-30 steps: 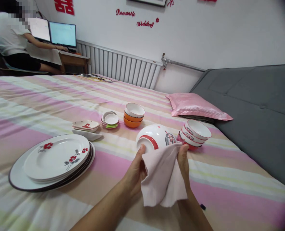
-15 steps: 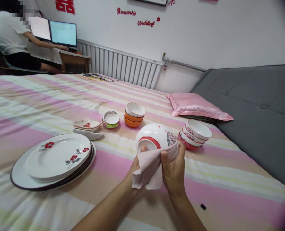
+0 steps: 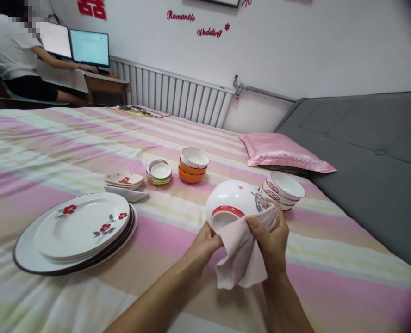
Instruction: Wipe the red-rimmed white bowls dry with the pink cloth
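A white bowl (image 3: pixel 231 196) with a red foot ring and a dark floral print is held up above the bed, its underside turned towards me. My left hand (image 3: pixel 205 245) grips it from the near left side, with the fingertips hidden behind the bowl. A pale pink cloth (image 3: pixel 242 252) lies over the bowl's right edge and hangs down. My right hand (image 3: pixel 271 238) pinches the cloth against that edge, thumb on the near side. Just behind this hand stands a stack of white bowls (image 3: pixel 285 187) with red rims.
Stacked plates (image 3: pixel 84 226) lie on the striped bedspread (image 3: pixel 164 296) at left. Behind them are boat-shaped dishes (image 3: pixel 124 180), small dishes (image 3: pixel 160 171) and orange bowls (image 3: pixel 191 175). A pink pillow (image 3: pixel 285 150) rests by the grey headboard (image 3: pixel 365 148). A person (image 3: pixel 13 51) sits at a desk.
Both hands have moved to the right with the bowl and cloth. The bowl now overlaps the stack behind it more. My left thumb has come off the foot ring.
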`<action>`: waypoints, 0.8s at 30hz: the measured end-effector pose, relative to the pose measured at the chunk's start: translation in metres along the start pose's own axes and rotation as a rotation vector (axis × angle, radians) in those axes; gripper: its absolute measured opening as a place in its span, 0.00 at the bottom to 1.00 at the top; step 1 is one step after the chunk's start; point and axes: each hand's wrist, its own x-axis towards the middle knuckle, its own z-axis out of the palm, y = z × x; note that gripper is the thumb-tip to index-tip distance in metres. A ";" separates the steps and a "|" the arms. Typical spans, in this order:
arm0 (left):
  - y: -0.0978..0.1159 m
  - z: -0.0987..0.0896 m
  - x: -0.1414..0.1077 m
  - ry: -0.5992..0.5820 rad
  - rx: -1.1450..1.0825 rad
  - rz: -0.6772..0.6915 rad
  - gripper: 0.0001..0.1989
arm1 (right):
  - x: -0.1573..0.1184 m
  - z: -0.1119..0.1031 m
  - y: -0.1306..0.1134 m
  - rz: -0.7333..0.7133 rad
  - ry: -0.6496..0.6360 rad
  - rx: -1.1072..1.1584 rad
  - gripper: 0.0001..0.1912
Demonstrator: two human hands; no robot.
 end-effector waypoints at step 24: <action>0.008 -0.023 0.007 -0.084 -0.076 0.061 0.42 | 0.010 -0.015 -0.004 -0.137 -0.412 -0.133 0.33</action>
